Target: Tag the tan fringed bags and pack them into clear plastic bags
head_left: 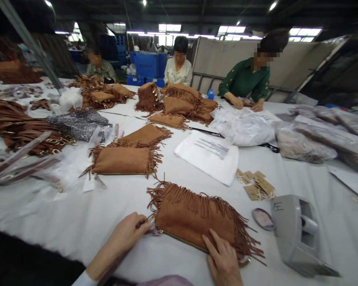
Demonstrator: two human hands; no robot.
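— Where's the bag [193, 220], and how are the hands?
— Flat on the table [77, 222], just before the person. The left hand [127, 232] is pinched narrow on a strap end [141, 223] at the bag's left end; the right hand [225, 258] rests on its face, fingers loosely spread, grasping nothing.
— What might go wrong?
— If the left hand tugged hard, the bag could swivel, since the right hand only rests on it. The fringe [249, 240] could tangle in the gold ring [150, 218], or catch on the dispenser [289, 226] right of the bag, were it slid that way.
— The surface?
— White, lightly creased. Tags [259, 186] lie beyond the bag's right end, a white pouch [209, 155] behind it, two other bags [121, 161] to its far left.
— The room?
— Dim, with windows [170, 28] far behind the bag; three co-workers [179, 71] are across the table.
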